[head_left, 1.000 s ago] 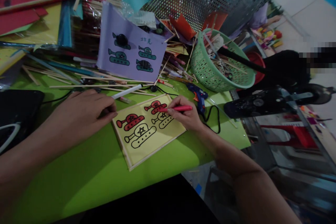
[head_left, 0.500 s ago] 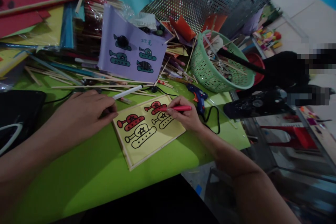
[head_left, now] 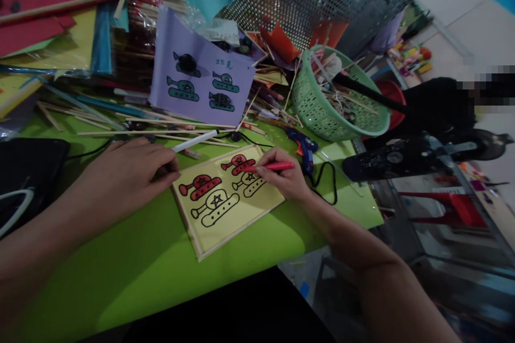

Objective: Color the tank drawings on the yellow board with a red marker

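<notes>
My right hand [head_left: 284,174] grips a red marker [head_left: 277,166], its tip at the upper right tank drawing on a yellow card [head_left: 225,225] framed with thin wooden sticks. Two tank outlines with stars are coloured red; the lower two show plain yellow inside. At the card's left edge rests my left hand [head_left: 139,171], its fingers curled and thumb near the index finger. Whatever lies inside those fingers is hidden. A white marker [head_left: 195,141] lies just beyond it, and I cannot tell whether the hand touches it.
Behind the card stands a purple sheet [head_left: 201,91] with green tanks and dark stones. Loose wooden sticks [head_left: 161,133] spread across the green table [head_left: 132,278]. To the right are a blue glue gun [head_left: 303,150] with a black cord and a green basket [head_left: 333,112]. A person in dark clothes [head_left: 438,102] is beyond.
My hands, the red marker and the card look almost unmoved. The view has shifted very slightly.
</notes>
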`<state>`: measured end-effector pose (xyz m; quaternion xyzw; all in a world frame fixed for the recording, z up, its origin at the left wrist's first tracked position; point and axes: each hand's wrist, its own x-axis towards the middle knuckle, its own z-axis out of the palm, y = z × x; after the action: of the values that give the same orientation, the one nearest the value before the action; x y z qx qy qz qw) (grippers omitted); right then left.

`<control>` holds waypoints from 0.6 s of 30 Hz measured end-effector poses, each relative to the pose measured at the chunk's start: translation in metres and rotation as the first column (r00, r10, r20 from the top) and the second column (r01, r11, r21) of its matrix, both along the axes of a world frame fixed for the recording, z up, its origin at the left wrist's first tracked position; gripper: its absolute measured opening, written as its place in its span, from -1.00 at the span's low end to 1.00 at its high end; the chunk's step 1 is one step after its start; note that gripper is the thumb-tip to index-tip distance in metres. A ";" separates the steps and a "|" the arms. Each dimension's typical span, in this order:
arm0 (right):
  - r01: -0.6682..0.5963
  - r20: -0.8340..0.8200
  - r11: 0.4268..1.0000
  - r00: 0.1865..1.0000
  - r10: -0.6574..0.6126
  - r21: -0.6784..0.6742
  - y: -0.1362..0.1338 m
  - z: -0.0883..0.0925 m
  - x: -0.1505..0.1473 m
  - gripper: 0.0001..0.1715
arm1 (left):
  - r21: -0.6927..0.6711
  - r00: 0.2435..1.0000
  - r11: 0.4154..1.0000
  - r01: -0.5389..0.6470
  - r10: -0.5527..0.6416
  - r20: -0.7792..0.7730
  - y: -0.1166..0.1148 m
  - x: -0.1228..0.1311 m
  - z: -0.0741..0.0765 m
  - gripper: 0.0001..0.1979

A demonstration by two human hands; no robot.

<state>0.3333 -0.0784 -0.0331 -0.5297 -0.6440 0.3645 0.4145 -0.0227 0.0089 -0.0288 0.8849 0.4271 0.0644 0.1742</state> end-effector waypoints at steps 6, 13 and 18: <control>0.022 -0.022 1.000 1.000 -0.022 -0.006 0.000 0.002 -0.001 -0.68 | -0.006 1.000 1.000 -0.001 0.001 -0.020 0.000 0.001 0.001 -0.75; 0.061 0.005 0.998 0.998 -0.061 -0.026 -0.001 0.001 -0.001 -0.66 | 0.001 1.000 1.000 0.005 -0.005 0.001 0.000 0.000 -0.001 -0.69; 0.067 0.000 0.998 0.998 -0.067 -0.006 -0.001 0.000 0.000 -0.69 | 0.007 1.000 1.000 0.015 -0.015 0.007 0.000 -0.001 0.000 -0.70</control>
<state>0.3337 -0.0799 -0.0336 -0.5523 -0.6247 0.3524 0.4249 -0.0232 0.0090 -0.0286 0.8885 0.4195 0.0677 0.1731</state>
